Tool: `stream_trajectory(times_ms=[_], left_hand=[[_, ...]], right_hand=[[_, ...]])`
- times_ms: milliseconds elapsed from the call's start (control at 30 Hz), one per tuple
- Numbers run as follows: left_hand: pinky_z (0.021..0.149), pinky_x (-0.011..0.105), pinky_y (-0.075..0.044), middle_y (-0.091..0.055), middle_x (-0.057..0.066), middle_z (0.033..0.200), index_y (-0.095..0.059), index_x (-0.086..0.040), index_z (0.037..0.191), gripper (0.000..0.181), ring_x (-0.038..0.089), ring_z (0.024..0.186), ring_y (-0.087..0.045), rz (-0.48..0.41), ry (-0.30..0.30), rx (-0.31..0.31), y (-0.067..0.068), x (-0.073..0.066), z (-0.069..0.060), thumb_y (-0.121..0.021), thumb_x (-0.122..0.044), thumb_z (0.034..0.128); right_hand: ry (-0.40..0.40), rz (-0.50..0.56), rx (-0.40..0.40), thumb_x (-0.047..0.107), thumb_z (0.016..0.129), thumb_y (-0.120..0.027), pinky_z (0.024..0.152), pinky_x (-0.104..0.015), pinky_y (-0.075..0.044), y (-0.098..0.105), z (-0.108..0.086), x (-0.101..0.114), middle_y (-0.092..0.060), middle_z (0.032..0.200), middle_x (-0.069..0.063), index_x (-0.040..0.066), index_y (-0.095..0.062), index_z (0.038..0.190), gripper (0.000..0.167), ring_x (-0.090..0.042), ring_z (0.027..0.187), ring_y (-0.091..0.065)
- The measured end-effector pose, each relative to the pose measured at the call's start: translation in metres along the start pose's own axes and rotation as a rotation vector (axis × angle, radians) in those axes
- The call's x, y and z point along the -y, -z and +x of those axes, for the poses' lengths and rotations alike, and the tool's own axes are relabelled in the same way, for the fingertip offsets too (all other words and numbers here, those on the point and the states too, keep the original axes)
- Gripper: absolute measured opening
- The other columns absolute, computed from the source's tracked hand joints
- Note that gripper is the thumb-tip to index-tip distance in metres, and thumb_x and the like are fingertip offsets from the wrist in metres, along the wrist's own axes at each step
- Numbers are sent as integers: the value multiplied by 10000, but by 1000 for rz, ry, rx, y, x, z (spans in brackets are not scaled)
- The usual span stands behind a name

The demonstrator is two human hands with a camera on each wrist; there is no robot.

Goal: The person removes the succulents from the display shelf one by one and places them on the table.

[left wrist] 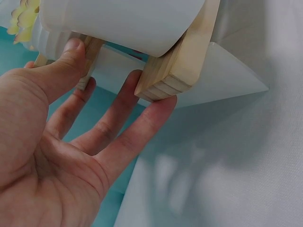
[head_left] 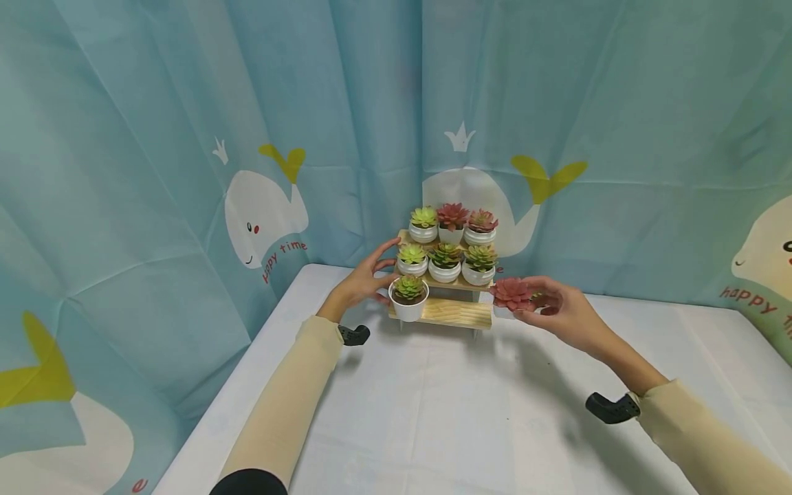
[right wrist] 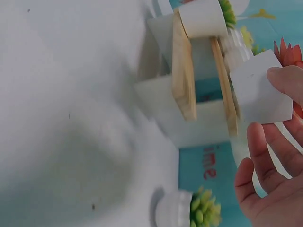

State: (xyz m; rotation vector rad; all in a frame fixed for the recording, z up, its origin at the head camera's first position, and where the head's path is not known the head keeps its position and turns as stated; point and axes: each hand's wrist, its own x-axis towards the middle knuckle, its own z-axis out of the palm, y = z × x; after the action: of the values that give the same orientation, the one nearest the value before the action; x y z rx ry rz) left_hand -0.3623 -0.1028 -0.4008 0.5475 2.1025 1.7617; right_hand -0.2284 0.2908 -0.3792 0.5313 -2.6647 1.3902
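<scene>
The right hand (head_left: 572, 316) pinches a red succulent (head_left: 512, 293) in a white pot, at the right end of the lowest tier of a wooden stand (head_left: 454, 313). In the right wrist view, thumb and fingers of the right hand (right wrist: 279, 175) hold the white pot (right wrist: 260, 90), its flat base showing. At the stand's left side, the left hand (head_left: 360, 283) touches the tiers with spread, fairly straight fingers. The left wrist view has the left hand (left wrist: 71, 156) with two fingertips against the board's end (left wrist: 165, 78). A green potted succulent (head_left: 409, 298) stands left on the lowest tier.
Several potted succulents fill the upper and middle tiers, among them a red one (head_left: 452, 216) and a green one (head_left: 445, 255). Another green potted plant (right wrist: 175, 209) stands on the white table (head_left: 433, 412) right of the stand. A blue whale-print curtain (head_left: 365, 124) hangs behind.
</scene>
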Motion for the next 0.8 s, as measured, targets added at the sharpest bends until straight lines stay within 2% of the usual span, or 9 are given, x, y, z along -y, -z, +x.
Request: stream_trajectory(times_ms=[167,500,800], left_hand=[[702,557,-607,-305,142,1640,-267,-458,1610,801,482,1276,-559,-6,6,0,1,1,1,-606,-20,1031],[696,549,-609,-306,137,1640,-269,-471,1605,796,475,1214,-604,0,11,-10,1,1,1,-598,-22,1036],[710,571,-603,-306,135,1639,-263,-464,1609,803,468,1207,-611,12,7,-9,1,1,1,-600,-16,1034]], right_hand=[[-30,-56,-39,222,929,-801,725,-244,-553,17,-8,-6,-670,1203,-79,71,-588,1381,522,-62,942,-680],[-59,-66,-110,190,945,-781,724,-166,-525,52,-21,-21,-621,1139,220,19,-531,1414,559,37,932,-649],[-96,-48,-149,210,949,-779,720,-163,-527,68,-27,-31,-608,1146,232,77,-541,1380,510,58,927,-646]])
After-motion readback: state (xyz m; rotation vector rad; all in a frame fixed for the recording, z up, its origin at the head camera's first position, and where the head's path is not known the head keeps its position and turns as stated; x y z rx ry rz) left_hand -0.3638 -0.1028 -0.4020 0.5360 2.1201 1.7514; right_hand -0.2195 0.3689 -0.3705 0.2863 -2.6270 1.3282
